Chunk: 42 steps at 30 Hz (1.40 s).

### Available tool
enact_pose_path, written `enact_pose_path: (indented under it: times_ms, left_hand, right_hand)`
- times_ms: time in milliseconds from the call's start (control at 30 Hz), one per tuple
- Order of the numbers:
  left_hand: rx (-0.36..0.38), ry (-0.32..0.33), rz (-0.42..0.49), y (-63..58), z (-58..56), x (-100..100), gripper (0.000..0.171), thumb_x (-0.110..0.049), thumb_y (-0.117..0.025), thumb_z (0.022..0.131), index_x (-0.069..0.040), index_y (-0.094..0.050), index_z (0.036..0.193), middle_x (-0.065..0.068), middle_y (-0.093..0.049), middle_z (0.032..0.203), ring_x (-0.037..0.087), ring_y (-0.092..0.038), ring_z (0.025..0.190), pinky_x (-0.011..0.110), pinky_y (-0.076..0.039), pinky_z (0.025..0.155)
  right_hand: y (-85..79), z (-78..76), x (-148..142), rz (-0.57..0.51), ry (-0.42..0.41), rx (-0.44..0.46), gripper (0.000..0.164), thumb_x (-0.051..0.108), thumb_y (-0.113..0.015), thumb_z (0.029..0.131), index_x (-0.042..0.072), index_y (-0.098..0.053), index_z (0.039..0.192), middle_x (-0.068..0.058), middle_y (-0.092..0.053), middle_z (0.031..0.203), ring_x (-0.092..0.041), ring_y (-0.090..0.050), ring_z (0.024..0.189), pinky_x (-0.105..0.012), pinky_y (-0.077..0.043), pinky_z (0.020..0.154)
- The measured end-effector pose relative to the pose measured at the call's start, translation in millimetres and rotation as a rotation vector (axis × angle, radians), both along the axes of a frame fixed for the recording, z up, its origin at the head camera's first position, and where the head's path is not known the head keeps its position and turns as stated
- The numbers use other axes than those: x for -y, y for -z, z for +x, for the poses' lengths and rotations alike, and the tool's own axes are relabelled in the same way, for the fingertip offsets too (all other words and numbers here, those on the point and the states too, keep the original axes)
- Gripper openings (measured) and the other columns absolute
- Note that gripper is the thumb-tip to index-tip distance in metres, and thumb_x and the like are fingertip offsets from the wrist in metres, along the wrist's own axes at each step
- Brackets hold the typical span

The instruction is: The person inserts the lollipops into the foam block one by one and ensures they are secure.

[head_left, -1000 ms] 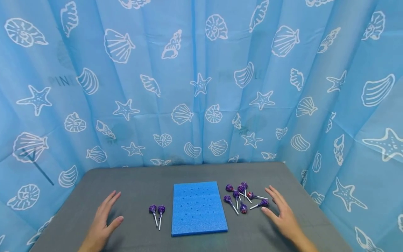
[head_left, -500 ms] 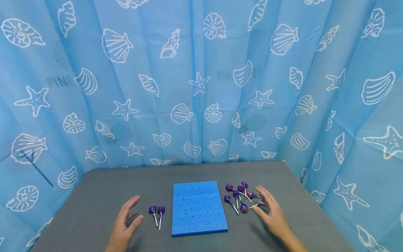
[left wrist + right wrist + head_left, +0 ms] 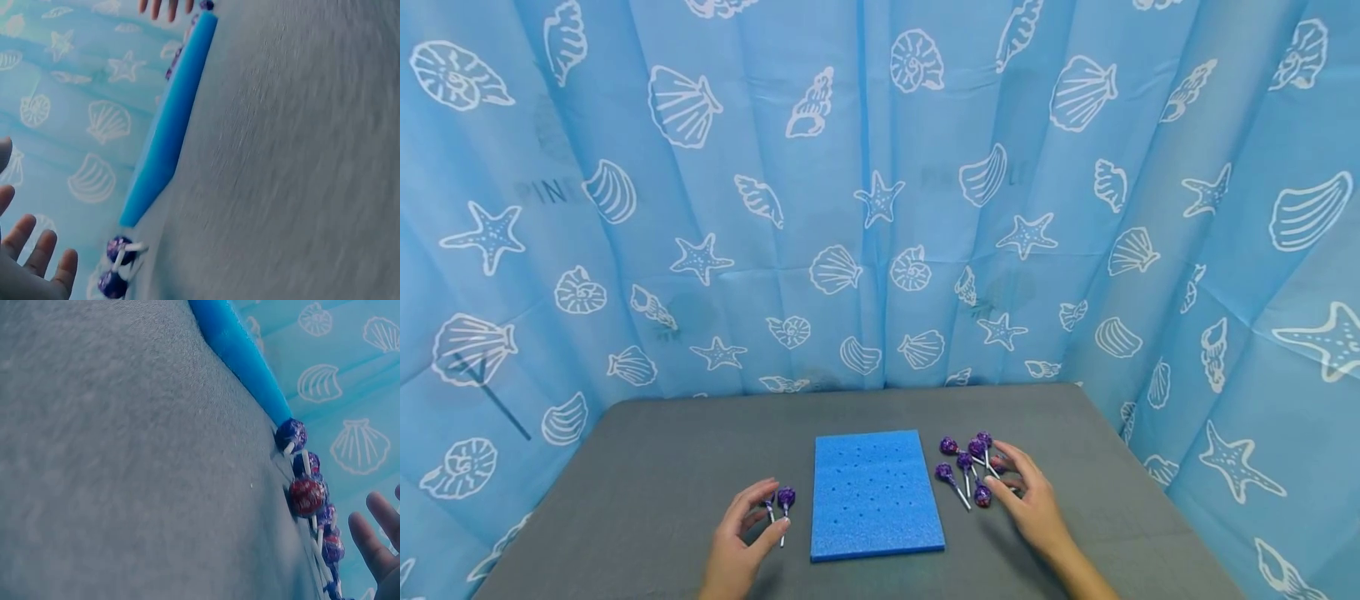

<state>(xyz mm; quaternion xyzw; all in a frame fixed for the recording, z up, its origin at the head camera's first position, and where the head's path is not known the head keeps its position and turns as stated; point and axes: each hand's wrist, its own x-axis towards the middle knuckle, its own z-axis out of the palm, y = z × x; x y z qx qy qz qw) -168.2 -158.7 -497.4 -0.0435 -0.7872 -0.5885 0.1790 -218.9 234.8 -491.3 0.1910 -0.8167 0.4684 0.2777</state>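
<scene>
A blue foam board (image 3: pixel 876 496) with rows of small holes lies mid-table. Left of it are two purple-wrapped lollipops (image 3: pixel 786 497) with white sticks; my left hand (image 3: pixel 741 537) hovers beside them, partly covering one. In the left wrist view its fingers (image 3: pixel 44 253) are spread, apart from the lollipops (image 3: pixel 120 249). To the board's right lies a loose cluster of several lollipops (image 3: pixel 965 461). My right hand (image 3: pixel 1033 508) reaches over the cluster's right side, hiding some of them. Its fingers (image 3: pixel 369 544) look extended and hold nothing in the right wrist view.
Everything lies on a grey-covered table (image 3: pixel 700 442). Behind and to the sides hangs a blue curtain (image 3: pixel 865 333) with white shell and starfish prints.
My left hand has moved right to the two lollipops. My right hand has moved left over the cluster. Board and lollipops lie where they were.
</scene>
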Motion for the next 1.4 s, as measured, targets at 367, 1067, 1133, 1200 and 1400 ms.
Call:
enact_pose_path:
  times_ms: [367, 1067, 1133, 1200, 1400]
  left_hand:
    - [0.051, -0.017, 0.118, 7.6, -0.7, -21.8, 0.04, 0.002, -0.075, 0.082, 0.003, -0.061, 0.119, 0.013, -0.06, 0.121, 0.033, -0.056, 0.11, 0.038, -0.049, 0.089]
    - [0.234, -0.014, -0.124, 15.3, -0.1, -40.1, 0.046, -0.011, -0.084, 0.075, -0.006, -0.065, 0.116, 0.013, -0.058, 0.121, 0.032, -0.058, 0.107, 0.031, -0.053, 0.077]
    - [0.236, 0.013, -0.133, 17.0, -1.3, -39.9, 0.048, -0.012, -0.084, 0.075, -0.006, -0.064, 0.118, 0.014, -0.057, 0.122, 0.034, -0.057, 0.108, 0.03, -0.053, 0.077]
    - [0.254, 0.047, -0.139, 18.3, -2.6, -39.0, 0.052, -0.014, -0.085, 0.074, -0.006, -0.063, 0.121, 0.015, -0.057, 0.124, 0.034, -0.057, 0.109, 0.03, -0.053, 0.077]
    - [0.28, 0.133, -0.215, 20.1, -8.2, -36.4, 0.061, -0.019, -0.086, 0.073, -0.002, -0.061, 0.126, 0.019, -0.055, 0.125, 0.033, -0.059, 0.105, 0.029, -0.053, 0.075]
  right_hand:
    - [14.3, -19.0, 6.0, -0.012, -0.012, 0.044, 0.046, -0.003, -0.07, 0.086, 0.002, -0.057, 0.13, -0.022, -0.06, 0.12, -0.036, -0.064, 0.098, -0.036, -0.054, 0.073]
    - [24.3, -42.8, 30.1, 0.059, 0.089, -0.002, 0.031, 0.0, -0.078, 0.08, 0.0, -0.067, 0.109, -0.015, -0.067, 0.098, -0.026, -0.064, 0.077, -0.026, -0.048, 0.06]
    - [25.3, -44.5, 31.2, 0.083, 0.097, 0.0, 0.031, -0.001, -0.078, 0.079, -0.001, -0.068, 0.107, -0.014, -0.067, 0.097, -0.026, -0.064, 0.077, -0.026, -0.047, 0.06]
    - [26.7, -46.3, 32.2, 0.108, 0.104, 0.004, 0.031, -0.001, -0.079, 0.078, 0.0, -0.068, 0.107, -0.013, -0.067, 0.096, -0.026, -0.064, 0.077, -0.028, -0.046, 0.06]
    - [32.0, -51.0, 33.5, 0.179, 0.134, 0.043, 0.033, 0.0, -0.081, 0.075, 0.002, -0.069, 0.106, -0.01, -0.066, 0.092, -0.024, -0.062, 0.078, -0.038, -0.047, 0.067]
